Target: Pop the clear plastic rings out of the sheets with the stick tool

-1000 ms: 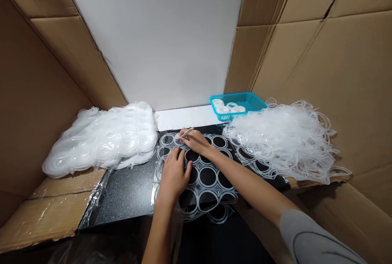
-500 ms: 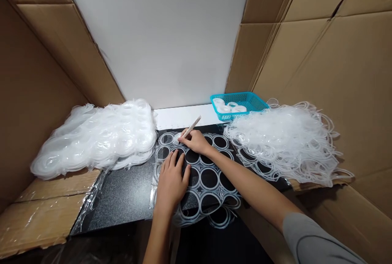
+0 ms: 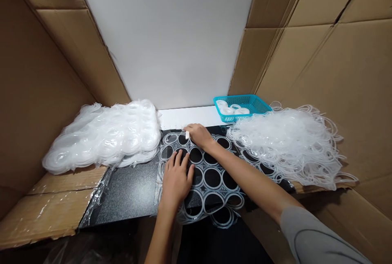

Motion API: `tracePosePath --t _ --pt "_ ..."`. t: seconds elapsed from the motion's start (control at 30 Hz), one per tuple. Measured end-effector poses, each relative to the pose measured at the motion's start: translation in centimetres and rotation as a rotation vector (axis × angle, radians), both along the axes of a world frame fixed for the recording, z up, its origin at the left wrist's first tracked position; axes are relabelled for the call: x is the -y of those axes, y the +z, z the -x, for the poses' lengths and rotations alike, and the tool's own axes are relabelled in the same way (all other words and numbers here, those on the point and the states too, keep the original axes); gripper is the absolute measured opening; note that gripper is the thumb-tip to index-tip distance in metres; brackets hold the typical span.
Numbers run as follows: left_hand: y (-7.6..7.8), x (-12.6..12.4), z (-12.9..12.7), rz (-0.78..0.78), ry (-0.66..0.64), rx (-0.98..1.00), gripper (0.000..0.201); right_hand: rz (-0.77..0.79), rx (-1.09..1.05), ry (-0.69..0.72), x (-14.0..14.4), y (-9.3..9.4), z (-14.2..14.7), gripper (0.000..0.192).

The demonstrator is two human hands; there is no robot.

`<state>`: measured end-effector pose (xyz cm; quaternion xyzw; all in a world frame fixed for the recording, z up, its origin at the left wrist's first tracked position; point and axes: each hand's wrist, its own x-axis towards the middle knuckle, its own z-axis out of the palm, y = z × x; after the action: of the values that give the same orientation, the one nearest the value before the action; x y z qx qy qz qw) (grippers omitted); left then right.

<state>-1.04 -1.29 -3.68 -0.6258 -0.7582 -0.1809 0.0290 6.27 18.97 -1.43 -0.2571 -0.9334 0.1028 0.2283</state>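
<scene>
Between cardboard walls, on a speckled black worktop (image 3: 128, 192), a thin clear sheet of moulded rings (image 3: 211, 178) lies flat, likely light, floppy and best pinned near its edges, with the left hand (image 3: 176, 180) spread flat on it and the right hand (image 3: 199, 134) pinching a small white tool (image 3: 187, 134) at its far edge.

Left hand (image 3: 177, 178) lies flat, palm down, fingers spread and pointing up-frame at lower centre. Right hand (image 3: 198, 134) sits just above it, fingers curled closed. Right forearm runs in from lower right, grey sleeve at the elbow.
</scene>
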Motion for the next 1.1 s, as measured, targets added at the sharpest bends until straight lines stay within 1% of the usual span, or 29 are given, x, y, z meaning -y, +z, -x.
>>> tracePosePath --t 0.07,0.13,0.2,0.23,0.3,0.37,0.47,0.53,0.6,0.73,0.8,0.87,1.0,1.1 --pt "0.0 0.1 0.0 -0.016 0.006 0.007 0.047 -0.038 0.017 -0.095 -1.4 1.4 0.3 0.032" --pt "0.0 0.2 -0.1 -0.043 0.009 0.015 0.045 -0.092 -0.003 -0.134 -2.3 2.6 0.8 0.033" --pt "0.1 0.3 -0.1 -0.073 -0.002 0.032 0.041 -0.112 -0.062 -0.108 -2.3 3.3 1.6 0.034" --pt "0.1 0.4 -0.1 -0.084 -0.011 0.047 0.039 -0.093 -0.095 -0.069 -2.1 3.4 2.2 0.035" --pt "0.3 0.6 0.0 -0.092 -0.029 0.098 0.037 -0.011 -0.142 0.041 -1.1 3.1 3.2 0.033" --pt "0.7 0.7 0.3 -0.095 -0.043 0.186 0.041 0.095 -0.163 0.151 0.0 2.3 3.9 0.028" --pt "1.5 0.4 1.3 -0.101 -0.085 0.298 0.044 0.218 -0.184 0.234 1.3 0.5 3.8 0.024" --pt "1.9 -0.1 2.4 -0.114 -0.100 0.286 0.043 0.297 -0.200 0.239 1.8 -0.5 3.2 0.022" --pt "1.8 -0.7 3.4 -0.104 -0.088 0.229 0.046 0.371 -0.230 0.206 2.1 -1.2 2.6 0.019" --pt "0.3 -1.0 4.5 0.040 -0.057 0.088 0.050 0.493 -0.332 0.105 2.4 -1.7 2.0 0.016" --pt "-0.4 -0.7 4.4 0.066 -0.041 0.020 0.050 0.558 -0.376 0.094 2.5 -1.8 2.0 0.016" --pt "-0.7 -0.5 4.1 0.065 -0.031 -0.023 0.051 0.606 -0.398 0.111 2.6 -1.9 2.1 0.015" --pt "-0.4 -0.4 3.7 0.072 -0.031 -0.049 0.052 0.598 -0.379 0.148 2.7 -2.0 2.2 0.013" --pt "-0.2 -0.4 3.6 0.078 -0.026 -0.053 0.051 0.571 -0.373 0.132 2.8 -2.0 2.1 0.012"
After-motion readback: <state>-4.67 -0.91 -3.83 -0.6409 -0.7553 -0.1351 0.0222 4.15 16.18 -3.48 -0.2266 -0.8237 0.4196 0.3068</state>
